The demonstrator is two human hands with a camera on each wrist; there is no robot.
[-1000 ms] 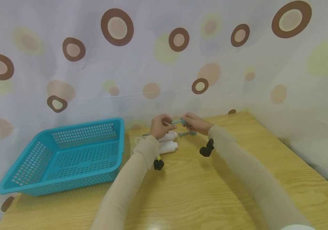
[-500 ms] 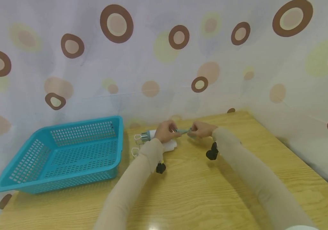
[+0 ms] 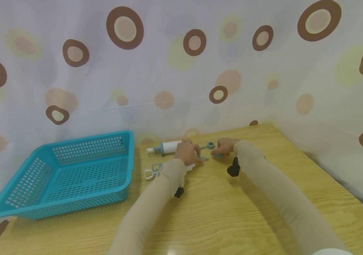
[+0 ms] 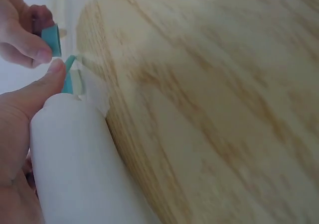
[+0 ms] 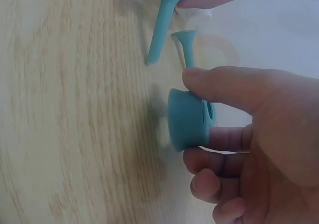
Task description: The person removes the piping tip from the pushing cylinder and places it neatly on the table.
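In the head view my left hand (image 3: pixel 188 152) is above the white tubes, pinching a slim teal nozzle (image 5: pixel 160 30) by its flared end. My right hand (image 3: pixel 226 146) holds a teal ring-shaped cap (image 5: pixel 188 119) between thumb and fingers, low over the table. The nozzle's narrow tip is apart from this cap. A second teal nozzle (image 5: pixel 187 47) lies behind, partly hidden by my right thumb, beside another teal cap (image 3: pixel 211 145). One white syringe-like tube (image 3: pixel 170 147) has a teal collar. Another white tube (image 4: pixel 84 159) lies under my left hand, mostly covered in the head view.
A blue perforated plastic basket (image 3: pixel 89 173) stands at the left of the wooden table (image 3: pixel 219 212). Pale looped handles (image 3: pixel 153 171) stick out from the tubes towards it. A patterned cloth (image 3: pixel 156 71) hangs along the back and right sides.
The nozzle and the cap, joined between my hands a second ago, are now apart. Both hands have come down nearer the table and shifted slightly right.
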